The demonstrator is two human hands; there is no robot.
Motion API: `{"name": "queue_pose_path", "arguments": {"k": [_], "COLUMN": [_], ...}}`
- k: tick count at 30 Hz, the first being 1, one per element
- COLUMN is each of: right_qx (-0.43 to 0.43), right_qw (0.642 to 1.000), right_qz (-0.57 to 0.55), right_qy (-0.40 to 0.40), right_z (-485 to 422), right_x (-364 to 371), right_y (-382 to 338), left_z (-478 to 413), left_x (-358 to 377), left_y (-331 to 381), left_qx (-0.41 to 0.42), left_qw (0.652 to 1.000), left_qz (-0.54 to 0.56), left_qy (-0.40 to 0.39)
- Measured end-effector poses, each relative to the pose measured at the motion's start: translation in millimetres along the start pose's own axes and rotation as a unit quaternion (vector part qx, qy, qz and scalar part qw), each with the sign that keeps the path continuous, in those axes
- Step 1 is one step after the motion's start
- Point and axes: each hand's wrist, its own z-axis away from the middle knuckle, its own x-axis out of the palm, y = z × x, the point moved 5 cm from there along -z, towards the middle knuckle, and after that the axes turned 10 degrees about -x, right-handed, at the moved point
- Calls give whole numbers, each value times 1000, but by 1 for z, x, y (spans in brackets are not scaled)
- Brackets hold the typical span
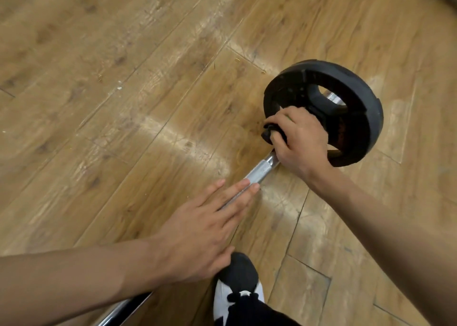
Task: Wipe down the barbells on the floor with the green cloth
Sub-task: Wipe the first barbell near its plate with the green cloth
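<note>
1. Wood-look planks in warm tan cover the floor (123, 103), with pale scuffed streaks and a few specks of debris up-left of the plate (366, 108).
2. Reddish marks on the plate's black face are too blurred to read.
3. The barbell (262, 169) lies on the floor, chrome and partly knurled, running down-left from the thick plate with its cut-out grip holes.
4. Just on the near side of the plate, the right hand (301, 142) curls its fingers round a black collar (268, 131).
5. Farther from the plate, the left hand (202, 229) lies flat over the knurling, fingers straight, gripping nothing.
6. A black-and-white shoe (238, 276) stands well below the plate.
</note>
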Motion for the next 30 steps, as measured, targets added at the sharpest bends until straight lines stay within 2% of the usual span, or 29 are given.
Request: {"name": "queue_pose_path", "arguments": {"k": [2, 6, 12, 16, 18, 21, 23, 26, 28, 30], "right_qx": [29, 43, 12, -92, -117, -127, -110, -25, -75, -160], "right_qw": [995, 989, 995, 989, 982, 988, 992, 982, 970, 970], "right_qz": [-42, -57, -47, -108, -148, -88, -67, -184, -231, -185], "right_qy": [84, 131, 92, 30, -5, -29, -14, 38, 30, -3], "right_z": [15, 22, 38, 53, 62, 52, 46, 51, 57, 51], "right_x": [-1, -5, -6, -1, 9, 11, 9, 10, 11, 10], "right_y": [-5, -8, -9, -38, -52, -33, -24, -55, -76, -65], "left_z": [0, 0, -2, -2, -1, -1, 0, 0, -1, 1], "left_x": [1, 0, -3, -5, -5, -5, -4, -3, -5, -8], "left_y": [3, 11, 18, 19, 19, 17, 14, 7, 4, -2], "left_qx": [-2, -3, -8, -11, -12, -5, -4, -12, -7, -7], "left_qw": [1000, 1000, 1000, 1000, 1000, 1000, 1000, 1000, 1000, 1000], "left_qz": [2, 0, -5, -2, -6, -12, -13, -12, -9, -12], "left_qy": [2, -2, 3, 2, 1, -3, -3, 2, 7, 13]}}
